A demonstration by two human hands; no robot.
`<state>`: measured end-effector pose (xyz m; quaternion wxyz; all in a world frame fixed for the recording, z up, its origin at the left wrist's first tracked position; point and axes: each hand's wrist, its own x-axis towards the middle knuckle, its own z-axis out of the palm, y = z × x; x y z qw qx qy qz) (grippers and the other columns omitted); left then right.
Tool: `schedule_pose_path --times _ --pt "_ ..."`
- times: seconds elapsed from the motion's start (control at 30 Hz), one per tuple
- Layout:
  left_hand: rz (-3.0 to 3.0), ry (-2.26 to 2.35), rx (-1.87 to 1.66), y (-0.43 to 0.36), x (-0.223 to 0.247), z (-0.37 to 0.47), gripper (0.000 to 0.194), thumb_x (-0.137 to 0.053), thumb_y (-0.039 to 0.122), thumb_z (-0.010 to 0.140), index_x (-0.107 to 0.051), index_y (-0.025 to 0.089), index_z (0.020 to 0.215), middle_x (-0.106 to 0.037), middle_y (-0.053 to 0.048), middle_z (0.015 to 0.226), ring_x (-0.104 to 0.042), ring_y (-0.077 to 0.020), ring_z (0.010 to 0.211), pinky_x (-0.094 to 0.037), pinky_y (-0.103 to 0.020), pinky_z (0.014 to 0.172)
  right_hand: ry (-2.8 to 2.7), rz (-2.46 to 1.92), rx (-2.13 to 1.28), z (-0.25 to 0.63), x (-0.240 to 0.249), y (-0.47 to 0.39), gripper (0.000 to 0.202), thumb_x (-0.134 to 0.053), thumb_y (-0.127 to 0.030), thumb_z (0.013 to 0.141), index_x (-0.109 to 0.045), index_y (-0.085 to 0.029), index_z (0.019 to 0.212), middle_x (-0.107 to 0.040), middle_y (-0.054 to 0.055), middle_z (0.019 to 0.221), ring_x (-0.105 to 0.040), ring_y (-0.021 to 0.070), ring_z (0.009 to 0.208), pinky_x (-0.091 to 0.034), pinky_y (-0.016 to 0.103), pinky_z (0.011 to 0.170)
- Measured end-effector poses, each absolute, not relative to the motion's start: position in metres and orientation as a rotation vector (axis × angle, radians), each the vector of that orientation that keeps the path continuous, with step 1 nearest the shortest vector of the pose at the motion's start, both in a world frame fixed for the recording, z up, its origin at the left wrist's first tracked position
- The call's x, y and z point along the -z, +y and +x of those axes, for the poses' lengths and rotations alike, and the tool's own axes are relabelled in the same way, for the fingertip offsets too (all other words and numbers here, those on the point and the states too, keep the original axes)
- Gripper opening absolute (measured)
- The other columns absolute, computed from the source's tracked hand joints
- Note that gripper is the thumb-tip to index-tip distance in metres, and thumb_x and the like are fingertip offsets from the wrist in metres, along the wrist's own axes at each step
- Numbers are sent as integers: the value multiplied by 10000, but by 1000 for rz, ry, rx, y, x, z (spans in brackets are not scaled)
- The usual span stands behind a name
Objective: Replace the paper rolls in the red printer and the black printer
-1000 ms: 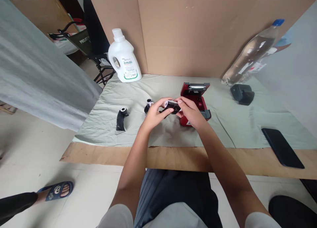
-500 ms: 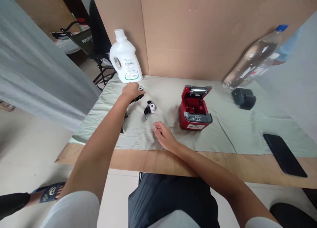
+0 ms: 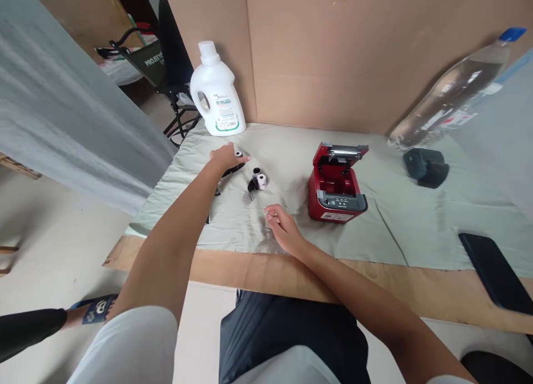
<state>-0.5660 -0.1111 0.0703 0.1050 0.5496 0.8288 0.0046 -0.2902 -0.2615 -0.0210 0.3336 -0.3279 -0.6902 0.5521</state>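
Two risks stand out. Your left hand is stretched to the far left of the desk, closed around a small paper roll with a dark strip hanging under it; the roll sits at your fingertips rather than deep in the palm, so in my judgement a loose pinch could let it drop and roll off toward the white detergent bottle or over the left edge of the cloth. The trailing strip could also snag on the second roll, which lies just near and to the right of your hand, and drag it along.

A lesser hazard: the clear water bottle leans against the cardboard wall at the far right, above the black device; a knock to the desk could bring it down.

Pose: your left arm is nearly straight, reaching far and left, wrist low over the cloth, fingers curled about the roll. Your right hand rests near the front of the cloth, fingers loosely curled and holding nothing, well left of the red label printer, whose lid stands open. A black phone lies at the near right edge.
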Motion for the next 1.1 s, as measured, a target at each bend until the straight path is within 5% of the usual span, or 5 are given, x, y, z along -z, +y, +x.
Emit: schedule_pose_path --times 0.13,0.63,0.83,0.93,1.1 --pt "1603 2615 -556 -165 -92 -584 746 -533 758 892 -525 169 1349 -630 -225 1367 -645 -380 1202 -490 -469 999 -1739 -861 -1490 -289 14 -262 242 -460 -450 1019 -531 -249 1132 -533 -18 899 -431 113 612 -355 273 582" --pt "1832 2684 -689 -312 -43 -531 213 -641 355 929 -694 230 1093 -737 -96 1059 -673 -306 1047 -430 -406 924 -1735 -841 -1426 -291 4 -266 214 -550 -433 963 -566 -249 1071 -548 -34 869 -392 100 565 -358 285 586" --pt "2356 2298 -1070 -342 -50 -429 205 -647 345 967 -709 257 1142 -739 -112 1091 -651 -307 1034 -415 -437 901 -1510 -721 -1691 -288 -30 -259 451 -605 -534 899 -590 -270 1264 -662 55 1176 -648 170 852 -486 282 624" --pt "2336 2102 -1246 -342 -48 -385 228 -668 264 934 -693 278 1160 -694 -125 1270 -623 -327 1188 -433 -464 972 -1433 -788 -1580 -269 -48 -255 298 -613 -428 892 -669 -261 1133 -694 48 1135 -649 199 1041 -543 297 799" --pt "1880 1701 -1387 -330 -45 -343 531 -747 277 824 -518 243 1301 -564 -174 1444 -582 -351 1333 -488 -500 1054 -1578 -827 -1373 -205 -65 -251 400 -650 -343 888 -591 -296 1281 -643 38 1174 -628 187 1036 -537 329 890"
